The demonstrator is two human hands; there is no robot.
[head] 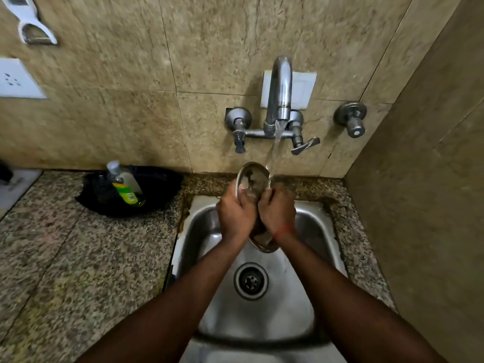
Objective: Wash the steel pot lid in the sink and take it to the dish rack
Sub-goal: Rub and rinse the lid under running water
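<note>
Over the sink, both hands: they are gripping the steel pot lid (253,179) between them, tilted nearly on edge.
Left hand (235,214): it is clasping the lid's left side, fingers wrapping over the rim.
Right hand (277,210): it is clasping the right side; a red thread (284,231) is circling the wrist.
Steel pot lid: it is sitting above the back of the basin, its upper part showing above the hands and its lower edge below them.
Water stream (275,148): it is running from the tap (280,93) and striking the lid's upper right edge.
Sink (311,224): the steel basin is lying below the hands, the drain (251,281) showing in its floor; whether water is pooling there is hard to tell.
Tap handles: one lever (305,145) is standing right of the spout, another (239,138) left of it; a separate valve (352,119) is sitting on the wall further right.
Black bowl (157,189): it is resting on the granite counter (78,258) left of the sink, holding a tilted bottle of green liquid (125,184).
Wall: a socket plate (18,79) is showing at the left edge.
</note>
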